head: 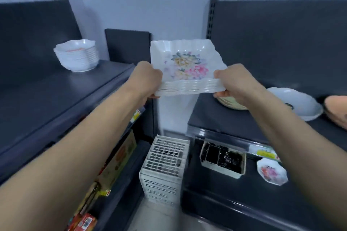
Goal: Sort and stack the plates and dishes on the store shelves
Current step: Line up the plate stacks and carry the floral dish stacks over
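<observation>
A stack of square white plates with a flower print hangs in the air between the two shelf units. My left hand grips the stack's near left corner and my right hand grips its near right corner. A stack of white scalloped bowls stands on the left top shelf. On the right top shelf lie a greenish dish, partly hidden under my right hand, a white bowl and an orange dish at the frame edge.
A white perforated crate stands on the floor in the gap between the units. The lower right shelf holds a tray of dark items and a small flowered dish. Boxed goods fill the lower left shelves.
</observation>
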Demonstrator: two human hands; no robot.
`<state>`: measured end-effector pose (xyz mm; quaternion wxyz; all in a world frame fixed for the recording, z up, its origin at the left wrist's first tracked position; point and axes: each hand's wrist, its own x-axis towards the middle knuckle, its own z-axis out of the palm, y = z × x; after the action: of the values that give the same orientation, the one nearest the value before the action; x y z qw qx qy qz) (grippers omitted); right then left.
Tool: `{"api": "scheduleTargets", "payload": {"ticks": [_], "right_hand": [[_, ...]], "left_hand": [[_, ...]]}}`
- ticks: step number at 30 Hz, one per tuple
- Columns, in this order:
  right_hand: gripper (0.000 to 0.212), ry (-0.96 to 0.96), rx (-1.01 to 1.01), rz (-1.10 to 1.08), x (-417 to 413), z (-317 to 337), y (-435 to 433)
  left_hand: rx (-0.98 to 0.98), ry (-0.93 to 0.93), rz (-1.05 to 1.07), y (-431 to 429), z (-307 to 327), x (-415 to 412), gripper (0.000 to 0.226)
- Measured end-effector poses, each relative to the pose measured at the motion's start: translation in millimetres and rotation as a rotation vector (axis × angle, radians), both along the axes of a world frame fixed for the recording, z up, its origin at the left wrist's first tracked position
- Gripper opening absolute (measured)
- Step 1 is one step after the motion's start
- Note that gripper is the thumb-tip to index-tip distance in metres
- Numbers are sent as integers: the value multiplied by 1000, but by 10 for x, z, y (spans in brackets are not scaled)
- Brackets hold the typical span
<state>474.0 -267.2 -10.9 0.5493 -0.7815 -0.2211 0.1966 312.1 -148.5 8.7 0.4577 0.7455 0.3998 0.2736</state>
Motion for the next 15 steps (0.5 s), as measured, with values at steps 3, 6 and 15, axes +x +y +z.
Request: {"api": "scheduleTargets", "payload": {"ticks": [3, 6, 15], "right_hand": [[8, -36, -29, -111, 522, -3, -824], [8, -41, -53, -240, 1062, -8, -1742], [13, -15, -146, -572, 2207, 15, -3961]], "left_hand": [[-38, -53, -126, -634, -46, 681, 25], [-84, -89, -241, -1389, -132, 1385, 27], [-145, -9, -553, -3324, -268, 3121, 20]]}}
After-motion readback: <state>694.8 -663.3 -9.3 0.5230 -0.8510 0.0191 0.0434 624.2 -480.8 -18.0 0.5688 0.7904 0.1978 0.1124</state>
